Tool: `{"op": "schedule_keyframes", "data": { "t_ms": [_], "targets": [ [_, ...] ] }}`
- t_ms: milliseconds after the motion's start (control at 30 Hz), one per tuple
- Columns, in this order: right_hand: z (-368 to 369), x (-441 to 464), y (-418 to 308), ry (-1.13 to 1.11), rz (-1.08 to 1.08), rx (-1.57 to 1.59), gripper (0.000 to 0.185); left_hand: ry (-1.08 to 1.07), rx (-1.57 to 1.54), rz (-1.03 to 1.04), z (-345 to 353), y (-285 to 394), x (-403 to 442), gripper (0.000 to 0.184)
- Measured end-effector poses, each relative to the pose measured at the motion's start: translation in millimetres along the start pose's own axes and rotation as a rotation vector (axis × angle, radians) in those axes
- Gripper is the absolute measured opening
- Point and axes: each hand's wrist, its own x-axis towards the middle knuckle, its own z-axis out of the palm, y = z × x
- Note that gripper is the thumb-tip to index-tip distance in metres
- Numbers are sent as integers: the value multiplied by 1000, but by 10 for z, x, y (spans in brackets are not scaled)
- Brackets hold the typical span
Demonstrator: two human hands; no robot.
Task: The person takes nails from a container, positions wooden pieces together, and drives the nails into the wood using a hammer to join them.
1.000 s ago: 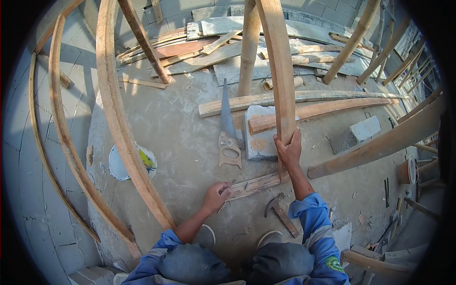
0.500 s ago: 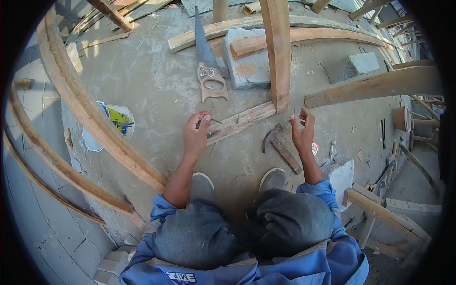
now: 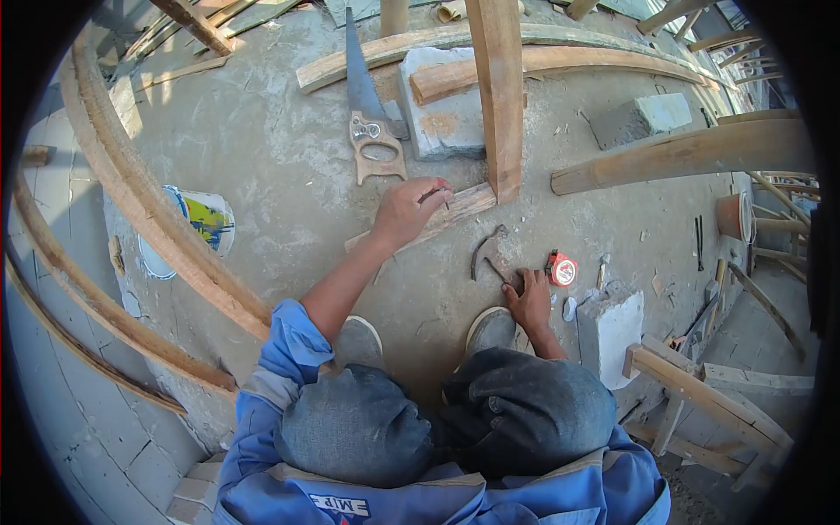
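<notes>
My left hand pinches a thin dark nail over a short, rough wooden board lying on the ground. The nail's tip points down at the board; whether it touches the wood I cannot tell. One end of the board meets the foot of an upright wooden post. My right hand is closed around the handle of a claw hammer, which lies on the ground with its head away from me. Most of the handle is hidden under the hand. A red tape measure lies just right of these fingers.
A handsaw lies beyond the board, beside a pale block with a beam on it. Long beams lean at the left, near a paint-stained bucket. A concrete block and a wooden frame stand at right.
My left hand has moved forward and right with the nail, over the board. My right hand has come down and left from the air onto the hammer's handle, uncovering the tape measure.
</notes>
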Motion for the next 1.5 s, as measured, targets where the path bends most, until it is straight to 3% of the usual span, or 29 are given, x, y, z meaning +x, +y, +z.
{"op": "schedule_keyframes", "data": {
  "t_ms": [100,200,300,400,500,600,700,800,900,967,1167,1367,1500],
  "targets": [
    [-17,3,-1,-3,-3,15,54,71,-92,-94,-77,-60,-21,27],
    [-210,105,-38,20,-63,108,53,331,-274,-263,-213,-252,-162,29],
    [-691,600,-321,174,-179,391,52,366,-214,-421,-426,-182,-357,27],
    [-1358,1238,-955,342,-351,489,54,404,33,-301,-437,-335,-570,27],
    [-1894,1823,-1588,521,-573,470,68,210,456,-457,-497,-246,-775,37],
    [-2121,2390,-2102,689,-640,445,86,92,694,-382,-493,-226,-971,52],
    [-2156,2725,-2377,436,-536,644,129,-47,679,-390,-533,-296,-1111,61],
    [-1922,2864,-2249,602,-469,485,81,-37,649,-416,-516,-381,-1182,63],
    [-2047,2531,-2030,541,-416,803,71,2,596,-411,-525,-457,-1187,66],
    [-2061,2352,-1884,640,-492,889,68,6,612,-410,-525,-524,-1163,67],
    [-2158,1355,-1389,599,-530,988,67,57,589,-413,-493,-467,-1144,62],
    [-1901,701,-1118,698,-698,969,86,166,602,-343,-594,-555,-965,54],
    [-1777,317,-1176,697,-671,926,103,205,591,-280,-677,-584,-927,48]
  ]
}}
